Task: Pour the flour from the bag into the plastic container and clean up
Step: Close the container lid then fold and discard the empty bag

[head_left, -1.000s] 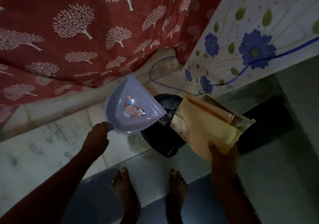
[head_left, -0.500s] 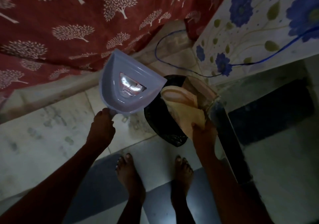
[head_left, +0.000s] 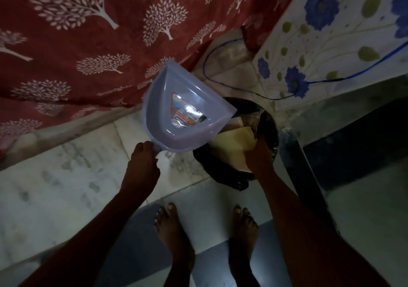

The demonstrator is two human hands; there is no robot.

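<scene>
Handle of dustpan [head_left: 187, 114] hidden inside left hand [head_left: 143, 160]. Far side of black bin [head_left: 225, 176] covered by dustpan and yellowish bag [head_left: 234, 147]. Label print blurred, perhaps unreadable. Right hand [head_left: 259, 158] fingers dim.

One dustpan [head_left: 185, 114], one bag [head_left: 231, 149], one bin [head_left: 271, 127], two hands [head_left: 143, 163], two feet [head_left: 174, 231].

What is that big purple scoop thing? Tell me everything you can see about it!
It is a dustpan of pale lilac plastic, smooth and slightly see-through, with a curved back wall and a straight front lip. A red and white sticker sits inside its tray; no dirt shows in it. The left hand grips its short handle and holds it in the air, tilted, its front lip over the rim of the black bin. Whether they touch cannot be told.
</scene>
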